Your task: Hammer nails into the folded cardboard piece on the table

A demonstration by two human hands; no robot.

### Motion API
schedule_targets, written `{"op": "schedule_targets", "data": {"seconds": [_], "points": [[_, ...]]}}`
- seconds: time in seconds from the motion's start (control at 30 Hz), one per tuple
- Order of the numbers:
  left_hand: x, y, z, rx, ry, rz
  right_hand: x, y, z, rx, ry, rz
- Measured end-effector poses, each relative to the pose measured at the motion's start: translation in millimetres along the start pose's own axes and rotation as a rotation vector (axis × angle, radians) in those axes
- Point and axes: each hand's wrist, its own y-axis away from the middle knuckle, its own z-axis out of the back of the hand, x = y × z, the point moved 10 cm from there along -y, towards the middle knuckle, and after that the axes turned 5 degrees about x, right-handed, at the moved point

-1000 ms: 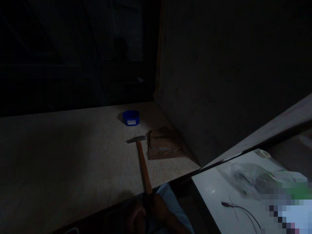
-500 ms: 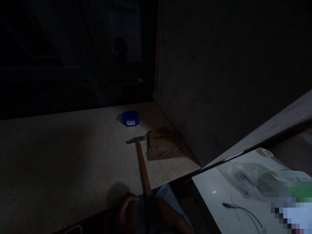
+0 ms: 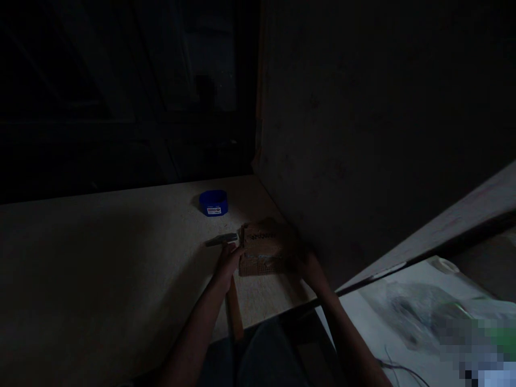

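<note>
In dim light, a folded piece of brown cardboard (image 3: 260, 248) with dark writing on top lies on the table near the wall. My left hand (image 3: 228, 260) is at its left edge, over the wooden handle of a hammer (image 3: 235, 314); its thumb points toward the cardboard and stands apart from the fingers. The hammer's metal head shows just beyond that hand. My right hand (image 3: 304, 264) reaches the cardboard's right side, where shadow hides its fingers, so its grip cannot be made out.
A blue open container (image 3: 213, 204) with a white label stands behind the hammer. The pale tabletop (image 3: 100, 269) ends at a wall (image 3: 363, 134) on the right. Lower right, a white surface (image 3: 363, 301) holds a clear plastic bag (image 3: 415, 309) and a thin dark cable (image 3: 403, 368).
Both hands have moved forward from the table's front edge to the cardboard, left hand on its left, right hand on its right. Hammer, cardboard and container keep their places on the table.
</note>
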Motion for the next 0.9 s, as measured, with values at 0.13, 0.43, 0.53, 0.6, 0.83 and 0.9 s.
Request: {"op": "schedule_targets", "data": {"seconds": [0.13,0.43,0.53,0.6,0.83,0.9], "points": [[2.7,-14.5,-16.8,0.101,-0.055,0.119,-10.6,-13.8,-24.5,0.068,0.038,-0.048],[1.2,-34.3,-16.4,0.039,-0.089,0.166,-32.7,-18.7,-20.4,-0.035,-0.057,-0.189],[1.4,-36.2,-14.9,0.018,-0.078,0.109,-31.1,-13.2,-17.5,-0.075,-0.120,-0.162],[1.0,-34.7,-11.5,-0.011,-0.054,0.079,-27.6,-9.1,-13.2,-0.118,-0.169,-0.142],[-21.5,-1.5,29.1,-0.054,0.056,-0.018,4.7,8.4,-14.2,-0.136,-0.397,-0.076],[-29.5,17.8,60.3,-0.086,0.063,-0.055,24.7,13.6,-29.7,-0.091,-0.427,-0.036]]}}
